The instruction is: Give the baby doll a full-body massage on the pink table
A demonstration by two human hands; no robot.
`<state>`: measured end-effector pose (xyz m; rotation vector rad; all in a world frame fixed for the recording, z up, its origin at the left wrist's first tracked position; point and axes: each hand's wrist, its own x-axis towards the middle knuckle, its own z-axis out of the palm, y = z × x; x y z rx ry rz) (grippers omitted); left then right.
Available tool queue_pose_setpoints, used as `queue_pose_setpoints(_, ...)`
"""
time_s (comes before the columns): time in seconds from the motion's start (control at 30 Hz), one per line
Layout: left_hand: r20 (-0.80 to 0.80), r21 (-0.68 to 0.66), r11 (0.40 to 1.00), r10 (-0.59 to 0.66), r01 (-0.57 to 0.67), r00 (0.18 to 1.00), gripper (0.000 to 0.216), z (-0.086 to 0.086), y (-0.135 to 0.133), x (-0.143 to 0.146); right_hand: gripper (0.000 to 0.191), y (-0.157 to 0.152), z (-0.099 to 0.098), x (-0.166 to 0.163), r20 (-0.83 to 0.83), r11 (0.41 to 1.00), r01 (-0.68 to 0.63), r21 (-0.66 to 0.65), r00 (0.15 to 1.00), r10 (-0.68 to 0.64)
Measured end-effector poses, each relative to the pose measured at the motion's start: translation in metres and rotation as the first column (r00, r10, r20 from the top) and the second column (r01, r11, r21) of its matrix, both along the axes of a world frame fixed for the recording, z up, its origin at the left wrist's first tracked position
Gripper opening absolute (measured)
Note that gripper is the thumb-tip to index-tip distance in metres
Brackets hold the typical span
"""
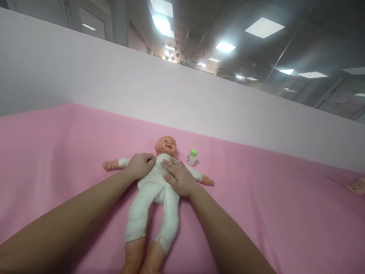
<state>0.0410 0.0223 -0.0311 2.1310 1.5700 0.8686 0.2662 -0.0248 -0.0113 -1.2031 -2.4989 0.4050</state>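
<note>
A baby doll [149,173] in a white cloth body lies face up, its head away from me and its arms spread. My right hand [180,178] rests open on the doll's chest, fingers stretched out and slightly apart. On the other side of the chest, near the shoulder, is my left hand [141,166]; its fingers are curled together against the white cloth. Whether they pinch anything is hidden. Just beyond the doll's arm on the right stands a small whitish bottle [191,158] with a green cap.
Pink sheeting [234,198] covers the surface under the doll. A low white wall [176,95] runs along the far side. At the right edge, part of another doll-like, skin-toned object [357,185] shows. Glass and ceiling lights appear behind the wall.
</note>
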Motion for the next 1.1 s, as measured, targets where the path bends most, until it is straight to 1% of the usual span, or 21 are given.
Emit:
queue_pose_setpoints(0.1, -0.012, 0.027, 1.0, -0.011, 0.012, 1.0, 0.034, -0.001, -0.001, 0.001, 0.054, 0.008, -0.004, 0.01, -0.045, 0.991, 0.132, -0.003, 0.99, -0.132)
queue_pose_setpoints(0.17, -0.009, 0.047, 0.999, -0.007, 0.007, 1.0, 0.034, 0.0, -0.002, 0.001, 0.051, 0.011, -0.003, 0.017, -0.043, 0.975, 0.224, -0.004, 0.974, -0.224)
queue_pose_setpoints(0.27, -0.001, 0.113, 0.993, -0.03, 0.03, 1.0, 0.036, 0.006, -0.009, 0.002, 0.042, 0.013, 0.001, 0.025, 0.068, 0.923, 0.381, -0.046, 0.924, -0.377)
queue_pose_setpoints(0.33, -0.012, 0.168, 0.981, -0.101, 0.102, 0.995, 0.034, 0.014, -0.019, 0.004, 0.037, 0.014, 0.002, 0.027, 0.156, 0.882, 0.467, -0.065, 0.878, -0.453)
queue_pose_setpoints(0.4, -0.028, 0.186, 0.95, -0.249, 0.25, 0.968, 0.031, 0.025, -0.036, 0.009, 0.033, 0.016, 0.0, 0.027, 0.203, 0.864, 0.502, -0.051, 0.852, -0.483)
queue_pose_setpoints(0.43, -0.023, 0.176, 0.918, -0.356, 0.354, 0.934, 0.029, 0.03, -0.046, 0.013, 0.031, 0.017, -0.002, 0.027, 0.213, 0.865, 0.501, -0.034, 0.849, -0.484)
queue_pose_setpoints(0.47, -0.015, 0.161, 0.866, -0.478, 0.474, 0.878, 0.03, 0.035, -0.057, 0.018, 0.03, 0.019, -0.004, 0.027, 0.219, 0.867, 0.497, -0.015, 0.848, -0.482)
queue_pose_setpoints(0.53, -0.02, 0.133, 0.721, -0.684, 0.68, 0.729, 0.029, 0.043, -0.077, 0.027, 0.031, 0.02, -0.008, 0.026, 0.222, 0.875, 0.483, 0.024, 0.851, -0.476)
queue_pose_setpoints(0.57, -0.036, 0.112, 0.66, -0.745, 0.743, 0.667, 0.028, 0.045, -0.085, 0.031, 0.031, 0.021, -0.01, 0.026, 0.224, 0.876, 0.48, 0.043, 0.85, -0.476)
queue_pose_setpoints(0.6, -0.055, 0.087, 0.619, -0.779, 0.78, 0.625, 0.028, 0.047, -0.091, 0.035, 0.032, 0.021, -0.011, 0.026, 0.231, 0.875, 0.48, 0.059, 0.846, -0.48)
queue_pose_setpoints(0.63, -0.075, 0.065, 0.596, -0.797, 0.8, 0.6, 0.029, 0.048, -0.094, 0.038, 0.032, 0.021, -0.012, 0.026, 0.241, 0.872, 0.484, 0.074, 0.84, -0.486)
queue_pose_setpoints(0.67, -0.098, 0.045, 0.593, -0.799, 0.804, 0.594, 0.031, 0.047, -0.096, 0.039, 0.032, 0.021, -0.013, 0.026, 0.253, 0.869, 0.488, 0.083, 0.833, -0.492)
queue_pose_setpoints(0.7, -0.121, 0.027, 0.605, -0.788, 0.796, 0.603, 0.035, 0.046, -0.095, 0.04, 0.031, 0.021, -0.013, 0.026, 0.263, 0.866, 0.492, 0.088, 0.827, -0.497)
queue_pose_setpoints(0.77, -0.17, 0.004, 0.655, -0.744, 0.755, 0.646, 0.042, 0.043, -0.087, 0.038, 0.03, 0.02, -0.013, 0.026, 0.27, 0.869, 0.487, 0.083, 0.829, -0.49)
queue_pose_setpoints(0.83, -0.221, -0.008, 0.717, -0.681, 0.697, 0.698, 0.049, 0.038, -0.073, 0.034, 0.03, 0.02, -0.012, 0.025, 0.263, 0.877, 0.475, 0.071, 0.839, -0.476)
queue_pose_setpoints(0.93, -0.278, -0.002, 0.79, -0.589, 0.613, 0.759, 0.058, 0.029, -0.05, 0.024, 0.032, 0.02, -0.011, 0.024, 0.256, 0.879, 0.473, 0.064, 0.843, -0.473)
queue_pose_setpoints(1.03, -0.292, 0.019, 0.864, -0.476, 0.503, 0.829, 0.063, 0.018, -0.029, 0.015, 0.033, 0.019, -0.011, 0.022, 0.253, 0.873, 0.483, 0.067, 0.839, -0.483)
queue_pose_setpoints(1.1, -0.269, 0.038, 0.9, -0.41, 0.435, 0.872, 0.066, 0.012, -0.02, 0.01, 0.033, 0.019, -0.011, 0.022, 0.259, 0.871, 0.488, 0.061, 0.835, -0.486)
